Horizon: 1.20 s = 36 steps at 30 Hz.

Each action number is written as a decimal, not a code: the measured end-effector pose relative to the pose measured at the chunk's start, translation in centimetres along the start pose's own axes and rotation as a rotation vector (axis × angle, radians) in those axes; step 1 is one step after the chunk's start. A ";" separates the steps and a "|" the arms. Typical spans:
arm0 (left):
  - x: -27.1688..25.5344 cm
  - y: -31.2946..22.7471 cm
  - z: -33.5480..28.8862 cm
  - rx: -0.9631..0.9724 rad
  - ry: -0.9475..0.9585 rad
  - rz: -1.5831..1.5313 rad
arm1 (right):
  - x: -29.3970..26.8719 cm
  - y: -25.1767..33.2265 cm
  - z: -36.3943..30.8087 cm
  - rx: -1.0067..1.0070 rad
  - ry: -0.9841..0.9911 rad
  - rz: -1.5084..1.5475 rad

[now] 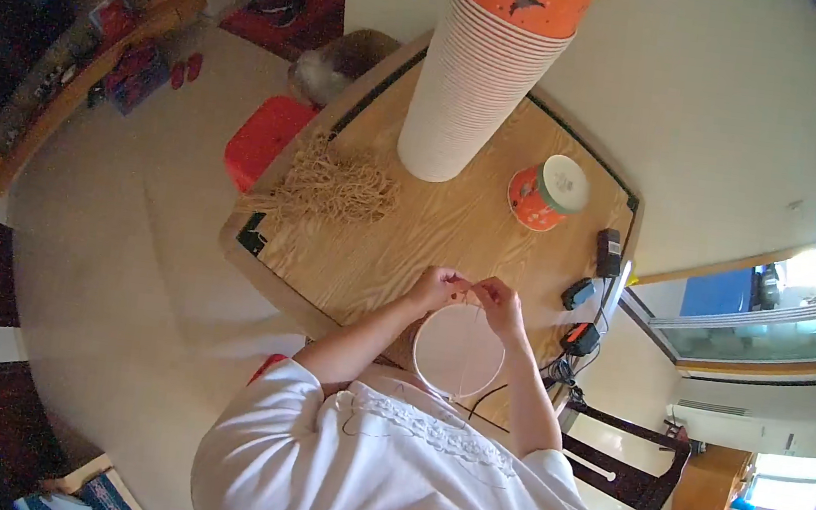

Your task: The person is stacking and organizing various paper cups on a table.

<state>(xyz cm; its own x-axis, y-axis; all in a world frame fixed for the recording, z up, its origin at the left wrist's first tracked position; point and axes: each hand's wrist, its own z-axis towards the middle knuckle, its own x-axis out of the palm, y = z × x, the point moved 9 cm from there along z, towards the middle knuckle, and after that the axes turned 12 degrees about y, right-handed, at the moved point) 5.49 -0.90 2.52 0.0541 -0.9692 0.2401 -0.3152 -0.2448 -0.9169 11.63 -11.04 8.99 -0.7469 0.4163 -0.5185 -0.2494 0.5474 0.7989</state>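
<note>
A round paper bucket (458, 353) with a white inside stands at the near table edge, right in front of my body, its open mouth facing up. At its far rim my left hand (439, 288) and my right hand (502, 307) meet, thumbs and fingers pinched. Between them runs a thin string, too fine to follow fully; a pale strand seems to cross the bucket's mouth. To the left lies a loose heap of brown twine (340, 187). Beyond it rises a tall stack of nested paper buckets (483, 82), white below with an orange patterned one on top.
Another orange bucket (535, 204) with a green-edged pale end sits toward the far right of the wooden table (356, 269). Black power adapters (580, 295) and cables lie along the right edge. A red stool (265, 143) stands off the left side, a dark chair (620, 466) at the right.
</note>
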 end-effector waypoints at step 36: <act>1.2 -8.9 -7.9 0.483 -0.240 0.721 | -3.0 1.0 -3.1 0.044 0.136 0.380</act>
<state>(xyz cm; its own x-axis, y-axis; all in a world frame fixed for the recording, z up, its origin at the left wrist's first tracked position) 0.93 0.30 13.48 0.2106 -0.8580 -0.4685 0.0803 0.4928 -0.8664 11.65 -13.98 12.31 -0.8565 0.4964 -0.1415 0.0843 0.4049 0.9105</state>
